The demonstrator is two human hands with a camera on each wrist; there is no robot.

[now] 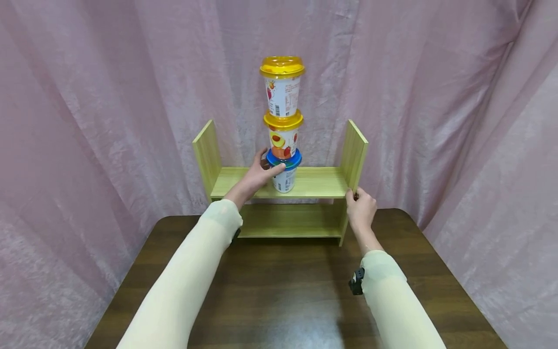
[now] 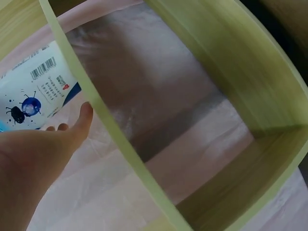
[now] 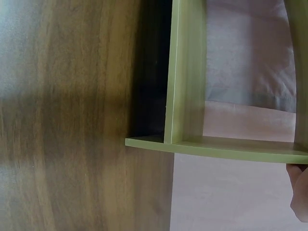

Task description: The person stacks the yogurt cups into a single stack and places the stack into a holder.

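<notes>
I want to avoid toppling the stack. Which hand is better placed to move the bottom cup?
Probably the left hand: it already grips the blue-lidded cup under the stack. The right hand holds the shelf's right side panel.

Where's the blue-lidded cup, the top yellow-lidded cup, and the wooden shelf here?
blue-lidded cup [image 1: 285, 182]: head view, its white side wall.
top yellow-lidded cup [image 1: 282, 97]: head view, its label.
wooden shelf [image 1: 355, 150]: head view, right upright panel.

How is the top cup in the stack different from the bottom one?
The top cup has a yellow lid; the bottom cup has a blue one. The top cup stands free, while the left hand grips the bottom cup on the shelf. Both are white printed cups, upright.
</notes>
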